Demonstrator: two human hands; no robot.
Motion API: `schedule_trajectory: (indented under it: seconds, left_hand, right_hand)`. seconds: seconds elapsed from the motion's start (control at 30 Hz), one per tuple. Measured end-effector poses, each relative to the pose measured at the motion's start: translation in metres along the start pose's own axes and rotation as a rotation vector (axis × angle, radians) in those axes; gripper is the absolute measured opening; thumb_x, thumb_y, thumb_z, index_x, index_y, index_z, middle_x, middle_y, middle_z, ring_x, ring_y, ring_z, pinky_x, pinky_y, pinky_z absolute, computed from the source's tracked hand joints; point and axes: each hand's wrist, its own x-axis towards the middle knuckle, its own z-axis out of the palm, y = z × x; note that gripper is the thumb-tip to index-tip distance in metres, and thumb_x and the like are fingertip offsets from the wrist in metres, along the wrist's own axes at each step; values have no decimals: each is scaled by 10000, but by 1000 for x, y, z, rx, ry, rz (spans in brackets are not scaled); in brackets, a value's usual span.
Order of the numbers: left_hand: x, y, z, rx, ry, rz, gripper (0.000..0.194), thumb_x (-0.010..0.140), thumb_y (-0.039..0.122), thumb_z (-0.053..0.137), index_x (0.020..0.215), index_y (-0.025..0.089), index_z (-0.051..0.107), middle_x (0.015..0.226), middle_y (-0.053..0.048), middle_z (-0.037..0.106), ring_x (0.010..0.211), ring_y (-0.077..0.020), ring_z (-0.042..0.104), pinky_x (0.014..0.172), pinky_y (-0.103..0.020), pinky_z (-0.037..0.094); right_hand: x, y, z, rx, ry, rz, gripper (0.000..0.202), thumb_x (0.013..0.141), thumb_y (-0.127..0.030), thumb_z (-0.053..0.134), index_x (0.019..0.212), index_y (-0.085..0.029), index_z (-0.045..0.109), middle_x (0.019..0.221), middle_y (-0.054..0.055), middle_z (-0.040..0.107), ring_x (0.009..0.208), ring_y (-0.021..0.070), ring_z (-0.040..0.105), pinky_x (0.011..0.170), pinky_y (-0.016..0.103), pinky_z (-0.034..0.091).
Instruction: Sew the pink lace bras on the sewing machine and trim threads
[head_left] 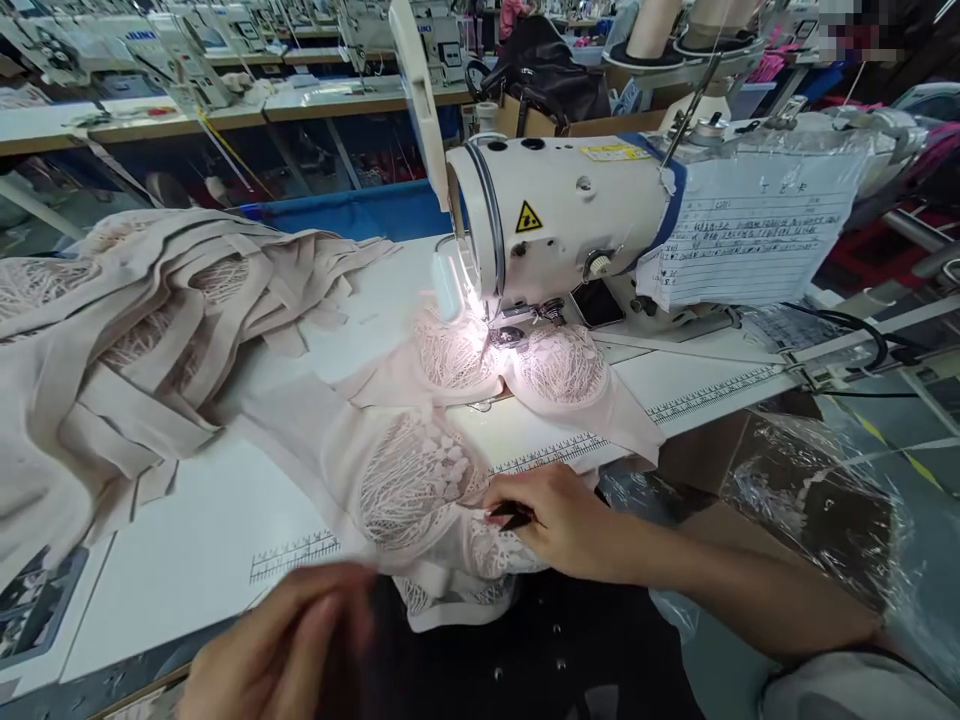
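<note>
The right forearm (735, 592) slants in bare from the lower right, its wrist (626, 548) close to straight. The right grip (564, 515) is closed, back of the hand turned upward, fingers (511, 487) curled inward and drawn together. The left grip (289, 635) hangs low on the other side, well apart, fingers bent, their tips too blurred to make out

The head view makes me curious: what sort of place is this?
Most likely a garment factory or sewing workshop: a lace bra lies in front of a large sewing machine, a pile of similar pale pieces sits to the left, and more sewing machines stand on benches behind.
</note>
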Motion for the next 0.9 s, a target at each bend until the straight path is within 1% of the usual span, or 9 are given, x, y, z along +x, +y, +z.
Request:
schedule_trajectory:
  seconds: [0.07,0.13,0.2,0.27,0.4,0.53,0.6,0.7,0.9]
  left_hand:
    - [25,17,7,241,103,284,449,962,219,494,1321,428,664,1215,-41,728,1035,-277,721,896,-394,601]
    - [48,35,15,348,-14,584,474,963,147,494,1308,415,678,1567,-38,495,1451,-352,440,1188,-570,364]
    - [61,51,18,346,-144,728,332,967,184,565,1198,352,736,1657,-27,364,1554,-364,243,1257,-616,172]
    - [61,61,13,276,-334,755,150,957,253,636,1032,283,761,1604,-41,450,1539,-354,279,1272,-597,113]
    - [43,62,8,40,-747,571,271,978,322,621,732,209,647,1021,-49,747,1048,-236,671,1135,-439,391]
    - [33,48,32,-129,-896,181,138,948,342,632,991,215,667,831,-21,698,717,-172,611,643,-268,430]
    - [32,43,47,-220,-921,131,187,940,326,628,1084,215,676,932,-46,716,811,-194,634,689,-277,433]
    - [31,40,62,-340,-861,128,201,935,367,646,854,192,702,969,-60,689,907,-211,621,784,-300,441]
    - [35,32,52,-607,-747,-51,410,844,469,766,641,157,592,744,4,546,713,-134,508,661,-255,375]
  right_hand:
    - [-11,-1,0,-52,-13,-85,234,780,-18,607,905,-173,731,815,27,780,731,168,713,668,239,459]
    - [-21,-4,-4,-84,-85,-173,177,800,-54,636,889,-176,730,820,27,783,734,167,714,683,241,467]
    - [-30,-7,-13,-65,-201,-217,117,838,-92,650,854,-177,729,790,16,778,702,152,706,676,233,463]
    - [-37,-9,-23,-4,-305,-226,106,875,-125,651,833,-176,734,770,9,775,683,141,704,667,225,460]
    - [-43,-6,-33,126,-404,-173,141,884,-114,634,822,-173,746,812,21,795,727,149,733,657,218,467]
    - [-39,2,-23,134,-436,-142,118,840,-86,665,820,-169,748,808,20,796,730,153,734,639,212,462]
    - [-36,3,-18,133,-453,-132,102,842,-92,678,833,-164,750,811,19,795,737,148,729,649,209,465]
    - [-35,3,-14,155,-463,-94,104,846,-85,681,831,-161,749,820,10,790,729,132,712,649,202,461]
    - [-34,9,-22,276,-445,-46,103,887,-195,716,808,-136,746,751,13,735,682,115,654,621,199,433]
